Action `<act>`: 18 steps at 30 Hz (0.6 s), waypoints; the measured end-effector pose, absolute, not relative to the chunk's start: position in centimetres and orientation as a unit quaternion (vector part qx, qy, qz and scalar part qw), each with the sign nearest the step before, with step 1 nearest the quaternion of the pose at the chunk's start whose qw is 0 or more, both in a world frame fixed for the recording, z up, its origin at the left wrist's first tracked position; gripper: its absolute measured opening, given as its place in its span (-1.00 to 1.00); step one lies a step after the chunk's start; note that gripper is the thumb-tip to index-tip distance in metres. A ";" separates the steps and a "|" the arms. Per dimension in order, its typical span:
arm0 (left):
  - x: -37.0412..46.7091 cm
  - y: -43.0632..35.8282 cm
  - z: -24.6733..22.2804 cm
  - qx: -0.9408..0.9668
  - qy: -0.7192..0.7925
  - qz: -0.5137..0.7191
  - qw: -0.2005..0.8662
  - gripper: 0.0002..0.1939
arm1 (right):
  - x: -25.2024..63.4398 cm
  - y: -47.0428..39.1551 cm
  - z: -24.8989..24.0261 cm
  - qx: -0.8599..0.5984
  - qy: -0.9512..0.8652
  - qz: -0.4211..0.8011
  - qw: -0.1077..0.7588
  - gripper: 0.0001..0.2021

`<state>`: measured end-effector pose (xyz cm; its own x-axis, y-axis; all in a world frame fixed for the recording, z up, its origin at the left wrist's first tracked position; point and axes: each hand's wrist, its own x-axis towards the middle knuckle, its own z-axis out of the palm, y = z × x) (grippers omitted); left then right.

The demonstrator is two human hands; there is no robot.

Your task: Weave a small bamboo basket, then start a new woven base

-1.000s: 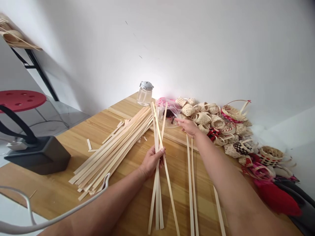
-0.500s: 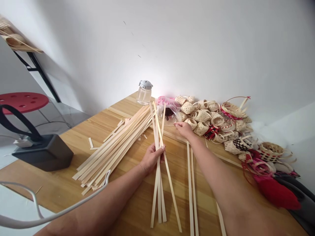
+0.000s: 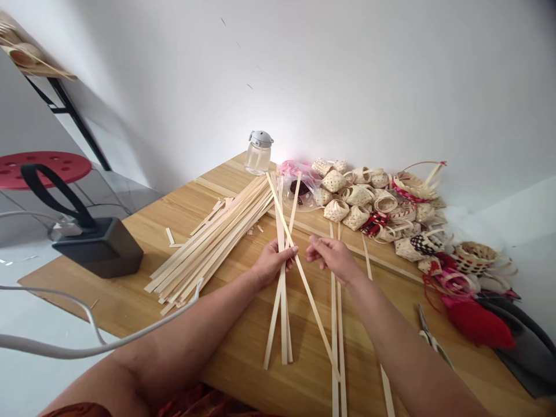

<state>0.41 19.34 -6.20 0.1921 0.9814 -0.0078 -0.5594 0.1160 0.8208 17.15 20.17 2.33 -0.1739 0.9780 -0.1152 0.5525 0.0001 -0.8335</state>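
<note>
Several pale strips (image 3: pixel 284 324) cross in your left hand (image 3: pixel 268 264), its grip pinched firmly; steadying that crossing matters. Your right hand (image 3: pixel 336 259), loosely half-open nearby, looks empty.

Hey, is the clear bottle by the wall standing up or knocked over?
Upright: the clear bottle stands base down on the wooden table, with its grey lid on top.
</note>
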 end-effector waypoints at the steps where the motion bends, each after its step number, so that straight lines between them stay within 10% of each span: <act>1: 0.4 19.3 -6.1 0.360 0.298 0.557 0.686 -0.58 | 17.2 18.2 2.3 -0.572 -0.647 0.445 0.237 -0.61; 18: 2.4 14.8 -2.1 0.402 0.347 0.474 0.702 -0.50 | 25.3 0.5 -0.5 -0.620 -0.459 0.454 0.447 -0.71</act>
